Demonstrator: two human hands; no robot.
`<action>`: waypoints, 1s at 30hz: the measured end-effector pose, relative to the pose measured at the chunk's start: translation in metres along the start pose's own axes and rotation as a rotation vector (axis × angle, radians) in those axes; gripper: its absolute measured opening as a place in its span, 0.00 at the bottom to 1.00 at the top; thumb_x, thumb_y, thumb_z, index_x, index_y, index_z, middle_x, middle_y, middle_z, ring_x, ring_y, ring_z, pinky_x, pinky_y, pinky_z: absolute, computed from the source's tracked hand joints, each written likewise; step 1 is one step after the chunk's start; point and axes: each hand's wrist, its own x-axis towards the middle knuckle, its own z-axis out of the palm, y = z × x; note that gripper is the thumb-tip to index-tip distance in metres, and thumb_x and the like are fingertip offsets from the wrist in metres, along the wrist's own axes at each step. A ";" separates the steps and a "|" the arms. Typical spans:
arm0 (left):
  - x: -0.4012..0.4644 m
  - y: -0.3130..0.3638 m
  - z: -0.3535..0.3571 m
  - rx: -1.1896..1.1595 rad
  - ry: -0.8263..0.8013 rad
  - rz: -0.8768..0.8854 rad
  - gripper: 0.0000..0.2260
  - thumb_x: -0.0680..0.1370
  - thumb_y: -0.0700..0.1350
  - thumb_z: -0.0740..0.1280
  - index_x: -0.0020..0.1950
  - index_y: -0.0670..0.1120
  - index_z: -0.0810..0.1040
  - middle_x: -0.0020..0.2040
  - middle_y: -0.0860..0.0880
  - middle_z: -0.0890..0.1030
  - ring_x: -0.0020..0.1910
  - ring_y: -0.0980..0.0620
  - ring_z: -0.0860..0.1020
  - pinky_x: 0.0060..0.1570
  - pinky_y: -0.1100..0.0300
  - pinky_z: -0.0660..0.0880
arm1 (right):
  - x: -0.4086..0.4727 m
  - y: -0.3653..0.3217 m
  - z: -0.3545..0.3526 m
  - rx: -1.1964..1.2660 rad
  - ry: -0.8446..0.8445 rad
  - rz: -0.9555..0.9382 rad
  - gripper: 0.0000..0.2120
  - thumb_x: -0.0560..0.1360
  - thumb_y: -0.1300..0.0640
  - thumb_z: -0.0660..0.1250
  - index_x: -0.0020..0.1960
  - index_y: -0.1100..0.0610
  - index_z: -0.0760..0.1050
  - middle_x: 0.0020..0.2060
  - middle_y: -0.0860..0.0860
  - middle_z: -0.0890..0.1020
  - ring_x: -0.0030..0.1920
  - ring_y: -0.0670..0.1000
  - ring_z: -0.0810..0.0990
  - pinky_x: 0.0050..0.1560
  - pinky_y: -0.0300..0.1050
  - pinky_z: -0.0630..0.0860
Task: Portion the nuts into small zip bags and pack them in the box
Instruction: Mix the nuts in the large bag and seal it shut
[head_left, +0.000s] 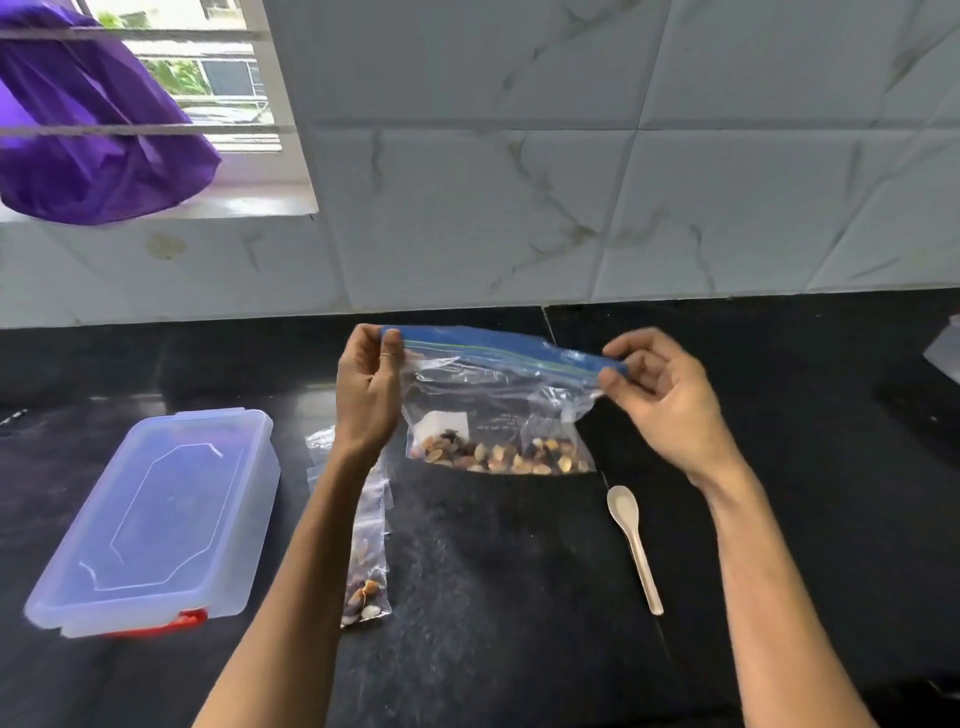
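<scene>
A large clear zip bag (493, 395) with a blue zip strip hangs above the black counter, mixed nuts (498, 454) lying in its bottom. My left hand (369, 384) pinches the left end of the blue strip. My right hand (660, 387) pinches the right end. A small zip bag (366, 582) holding some nuts lies on the counter under my left forearm, with more small clear bags (319, 447) behind it. A clear plastic box (156, 519) with its lid on and a red clasp sits at the left.
A white plastic spoon (635, 545) lies on the black counter (493, 597) right of centre. A marbled tile wall rises behind. A purple cloth (88, 135) hangs at the window, top left. A pale object (945, 351) shows at the right edge.
</scene>
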 end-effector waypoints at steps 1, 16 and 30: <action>-0.002 0.003 0.002 0.081 0.008 0.069 0.10 0.82 0.41 0.57 0.42 0.49 0.67 0.30 0.55 0.72 0.27 0.62 0.70 0.31 0.64 0.67 | 0.005 0.005 0.002 0.081 0.052 -0.063 0.13 0.75 0.68 0.67 0.49 0.50 0.73 0.34 0.46 0.73 0.36 0.39 0.75 0.43 0.33 0.74; -0.029 -0.051 0.007 0.071 0.045 -0.265 0.12 0.80 0.54 0.60 0.41 0.48 0.67 0.35 0.44 0.71 0.32 0.50 0.71 0.31 0.54 0.70 | 0.012 0.087 0.056 0.007 0.286 0.161 0.07 0.77 0.54 0.66 0.53 0.55 0.74 0.36 0.47 0.77 0.32 0.45 0.78 0.37 0.44 0.74; -0.027 -0.026 0.002 -0.104 -0.127 -0.212 0.04 0.77 0.38 0.66 0.46 0.46 0.79 0.33 0.52 0.84 0.32 0.58 0.81 0.33 0.64 0.79 | 0.055 -0.010 0.093 -0.810 -0.521 -0.215 0.20 0.73 0.40 0.67 0.61 0.48 0.74 0.54 0.44 0.80 0.60 0.45 0.74 0.73 0.54 0.45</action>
